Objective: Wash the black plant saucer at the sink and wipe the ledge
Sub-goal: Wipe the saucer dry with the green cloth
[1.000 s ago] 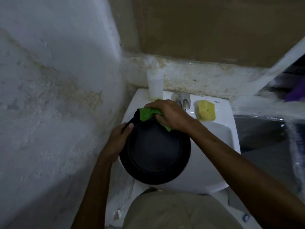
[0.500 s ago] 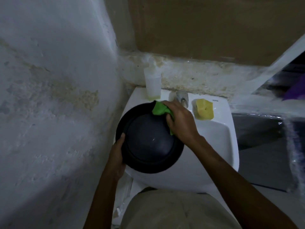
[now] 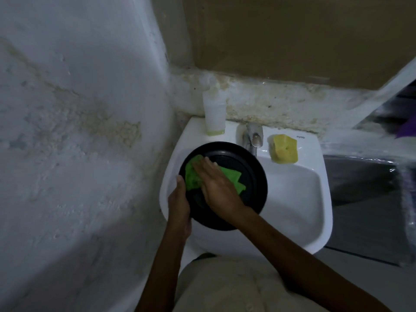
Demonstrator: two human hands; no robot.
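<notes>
The round black plant saucer [image 3: 252,174] is held over the left half of the white sink [image 3: 299,199]. My left hand [image 3: 179,203] grips its near-left rim, thumb on top. My right hand [image 3: 217,185] lies flat inside the saucer, fingers spread, pressing a bright green cloth [image 3: 231,176] onto the saucer's floor. The cloth shows on both sides of the hand. The stained ledge [image 3: 270,102] runs along the wall behind the sink.
A metal tap [image 3: 253,137] stands at the sink's back, just beyond the saucer's far rim. A pale plastic bottle [image 3: 213,115] is left of it, a yellow sponge [image 3: 283,149] right of it. A rough white wall [image 3: 78,131] closes the left side.
My right hand has slid the green cloth from the saucer's far rim down onto its inner floor and flattened. The saucer has shifted a little toward the tap.
</notes>
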